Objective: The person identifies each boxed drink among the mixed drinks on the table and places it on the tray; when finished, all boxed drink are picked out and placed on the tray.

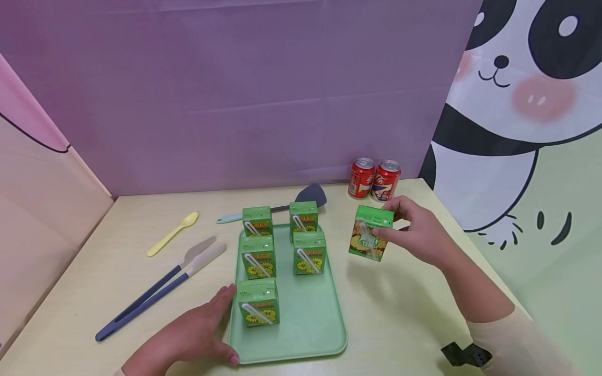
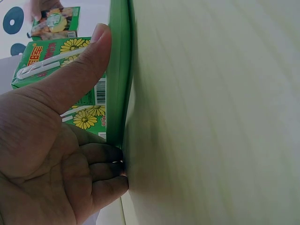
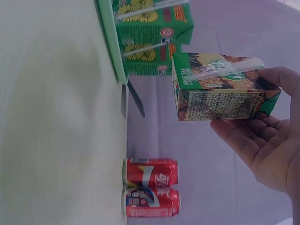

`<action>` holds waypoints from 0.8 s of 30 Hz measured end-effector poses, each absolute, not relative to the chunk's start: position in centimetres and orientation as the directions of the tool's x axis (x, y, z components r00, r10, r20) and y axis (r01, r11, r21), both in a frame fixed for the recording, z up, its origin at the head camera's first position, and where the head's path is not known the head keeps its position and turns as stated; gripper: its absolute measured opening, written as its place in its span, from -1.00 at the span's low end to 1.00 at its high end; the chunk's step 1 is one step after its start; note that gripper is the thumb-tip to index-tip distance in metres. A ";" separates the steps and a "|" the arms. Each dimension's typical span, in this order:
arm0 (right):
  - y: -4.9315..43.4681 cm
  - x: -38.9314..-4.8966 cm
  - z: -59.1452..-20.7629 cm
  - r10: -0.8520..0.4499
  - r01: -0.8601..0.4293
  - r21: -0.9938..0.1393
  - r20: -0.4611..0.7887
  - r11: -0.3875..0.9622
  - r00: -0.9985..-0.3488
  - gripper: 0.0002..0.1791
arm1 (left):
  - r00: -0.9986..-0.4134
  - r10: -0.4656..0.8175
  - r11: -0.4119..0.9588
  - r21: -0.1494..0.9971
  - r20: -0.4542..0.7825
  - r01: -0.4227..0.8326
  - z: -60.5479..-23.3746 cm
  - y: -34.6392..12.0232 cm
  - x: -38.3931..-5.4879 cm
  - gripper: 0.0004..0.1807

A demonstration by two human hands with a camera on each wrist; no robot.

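Note:
My right hand [image 1: 418, 232] holds a green juice box [image 1: 369, 243] with a pineapple picture and a straw, raised above the table to the right of the tray. The thumb and fingers grip its sides in the right wrist view [image 3: 225, 89]. A pale green tray [image 1: 310, 324] lies in the middle with several green drink boxes on it, yellow flowers on their fronts. Three boxes form the left column, the nearest being one box [image 1: 258, 303]; two stand in the right column. My left hand [image 1: 197, 329] rests against the tray's near left edge, thumb and fingers spread along it.
Two red cans [image 1: 361, 178] stand at the back right. A spatula [image 1: 311, 196] lies behind the tray, partly hidden by boxes. Left of the tray are a yellow spoon [image 1: 173, 233] and dark blue-handled tongs [image 1: 155, 292]. A purple backdrop [image 1: 263, 104] rises behind the table.

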State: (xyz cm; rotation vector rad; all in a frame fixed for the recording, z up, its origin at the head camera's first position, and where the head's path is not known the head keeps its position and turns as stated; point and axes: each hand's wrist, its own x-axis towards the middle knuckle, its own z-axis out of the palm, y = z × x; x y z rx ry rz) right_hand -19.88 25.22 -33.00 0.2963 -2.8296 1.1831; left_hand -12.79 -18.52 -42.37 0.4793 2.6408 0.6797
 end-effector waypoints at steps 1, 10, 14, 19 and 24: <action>25.0 -19.6 -32.9 -0.168 -0.211 -0.699 0.131 0.683 -0.977 -0.52 | -0.874 0.408 0.826 0.515 -0.266 0.229 -42.4 -18.5 -12.8 0.53; 22.1 -17.6 -33.2 -0.319 -0.305 -0.764 0.137 0.569 -0.938 -0.58 | -0.872 0.413 0.823 0.519 -0.262 0.233 -42.4 -18.5 -12.9 0.53; 20.9 -17.0 -33.9 -0.386 -0.322 -0.795 0.120 0.515 -0.915 -0.60 | -0.872 0.415 0.822 0.519 -0.259 0.237 -42.5 -18.5 -12.9 0.54; 19.4 -16.4 -35.0 -0.436 -0.321 -0.809 0.090 0.492 -0.895 -0.60 | -0.872 0.420 0.820 0.518 -0.252 0.245 -42.6 -18.6 -12.9 0.54; 18.2 -16.0 -36.1 -0.474 -0.303 -0.820 0.044 0.485 -0.879 -0.59 | -0.871 0.423 0.818 0.519 -0.251 0.248 -42.5 -18.6 -12.9 0.54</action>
